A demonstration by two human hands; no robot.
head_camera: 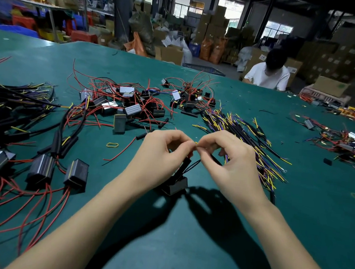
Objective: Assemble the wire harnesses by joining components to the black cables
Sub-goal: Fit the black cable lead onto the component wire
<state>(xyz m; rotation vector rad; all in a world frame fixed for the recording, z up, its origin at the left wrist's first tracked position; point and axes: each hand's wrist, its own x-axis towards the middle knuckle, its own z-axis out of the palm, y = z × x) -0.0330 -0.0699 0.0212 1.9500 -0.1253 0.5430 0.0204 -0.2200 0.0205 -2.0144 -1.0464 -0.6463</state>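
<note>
Pinching yellow wire: left hand, right hand, fingertips meeting.

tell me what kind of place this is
Most likely a small factory or assembly workshop with warehouse storage. Heaps of red-wired black modules and black cables cover a big green worktable, stacked cardboard boxes fill the back, and another worker sits at the far edge.

Green table carries wire piles and black modules.
</note>
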